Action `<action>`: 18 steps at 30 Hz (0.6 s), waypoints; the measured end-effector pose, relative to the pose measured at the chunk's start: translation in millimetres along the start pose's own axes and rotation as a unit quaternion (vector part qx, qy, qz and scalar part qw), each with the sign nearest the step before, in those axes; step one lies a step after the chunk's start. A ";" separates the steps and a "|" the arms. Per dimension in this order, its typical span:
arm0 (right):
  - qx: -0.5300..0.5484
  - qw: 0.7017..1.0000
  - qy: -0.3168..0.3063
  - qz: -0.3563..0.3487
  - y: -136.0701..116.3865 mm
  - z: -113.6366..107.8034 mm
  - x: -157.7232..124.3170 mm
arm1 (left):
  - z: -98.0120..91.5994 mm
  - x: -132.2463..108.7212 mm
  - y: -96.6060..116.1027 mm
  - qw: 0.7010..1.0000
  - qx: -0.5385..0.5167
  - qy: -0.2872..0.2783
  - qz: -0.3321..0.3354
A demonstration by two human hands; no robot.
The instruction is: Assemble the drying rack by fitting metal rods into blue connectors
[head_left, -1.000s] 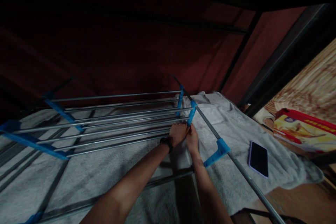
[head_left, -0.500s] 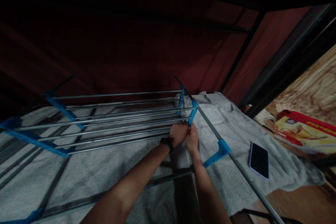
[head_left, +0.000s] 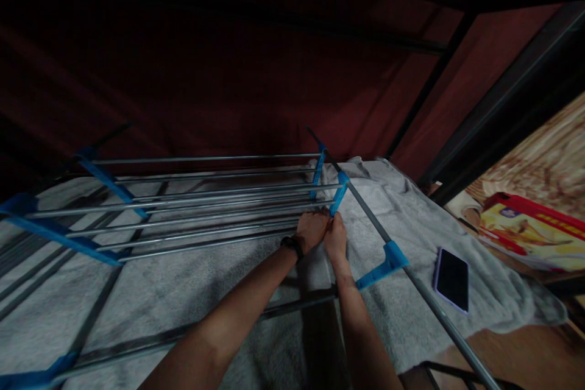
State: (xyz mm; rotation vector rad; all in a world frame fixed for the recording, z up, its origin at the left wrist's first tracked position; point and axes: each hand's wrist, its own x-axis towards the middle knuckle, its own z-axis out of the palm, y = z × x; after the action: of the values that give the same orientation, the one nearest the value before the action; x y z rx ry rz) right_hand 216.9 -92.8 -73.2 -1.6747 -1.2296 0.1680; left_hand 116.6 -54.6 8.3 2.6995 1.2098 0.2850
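Towel (head_left: 183, 292), grey, spread flat beneath everything. Drying rack (head_left: 205, 207), steel rails with blue plastic joints, lying across the towel. Box (head_left: 534, 231), red and yellow, at far right, off the towel. Phone (head_left: 451, 279), dark screen up, on the towel right of the rack. Left hand (head_left: 312, 228) and right hand (head_left: 336, 236), touching, fingers curled narrow, pinching the lower end of the blue bracket (head_left: 339, 193) at the rack's right side. Wristwatch (head_left: 290, 245), black, on the left wrist.

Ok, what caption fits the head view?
Left hand and right hand touch a blue clip on a drying rack over a towel.
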 end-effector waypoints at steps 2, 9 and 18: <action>-0.016 1.000 0.004 0.003 -0.4 0.4 -0.5 | -1.6 0.3 -1.6 1.000 -0.007 -0.003 -0.001; -0.015 1.000 0.008 -0.006 -0.3 0.3 -1.2 | 0.1 -0.3 -4.7 0.999 -0.023 -0.025 -0.002; 0.019 1.000 0.008 -0.002 3.0 1.7 -2.2 | 3.3 4.1 -11.5 0.998 -0.036 -0.036 -0.026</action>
State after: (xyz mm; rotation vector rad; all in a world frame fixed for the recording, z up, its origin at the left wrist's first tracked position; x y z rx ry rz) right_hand 216.7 -93.4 -77.2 -1.6380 -1.2106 0.1757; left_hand 111.9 -44.3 2.9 2.5900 1.2222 0.2193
